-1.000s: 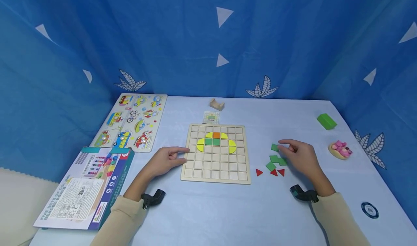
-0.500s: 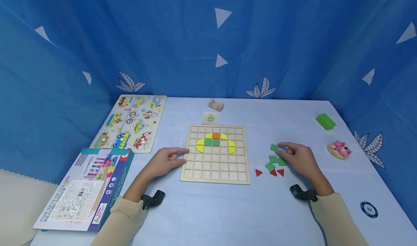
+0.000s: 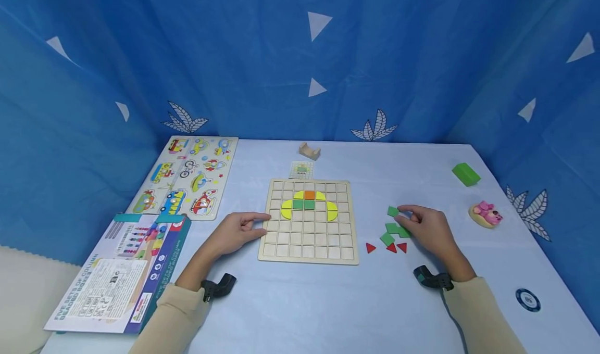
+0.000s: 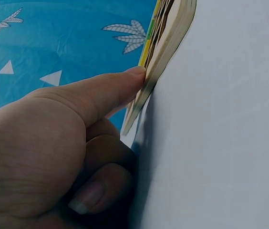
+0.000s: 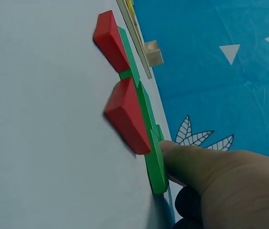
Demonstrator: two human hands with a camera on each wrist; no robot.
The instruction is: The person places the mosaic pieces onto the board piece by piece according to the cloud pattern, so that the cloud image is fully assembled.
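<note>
My left hand is at the left edge of a wooden grid board. Its thumb and index finger reach straight to that edge, and the left wrist view shows the thumb touching the board's side. On the board lie yellow quarter-round tiles, an orange square and two green squares. My right hand is over loose tiles right of the board. Its index fingertip and thumb are at a green square tile, with no clear grip visible. Nearby lie several green tiles and three red triangles.
A small pattern card and a wooden holder stand behind the board. At left are a vehicle puzzle and a box. A green block, a pink figure and a round chip lie at right.
My right index fingertip has come down slightly toward the green square tile. My left hand has stayed at the board's edge. The whole head view has shifted a little.
</note>
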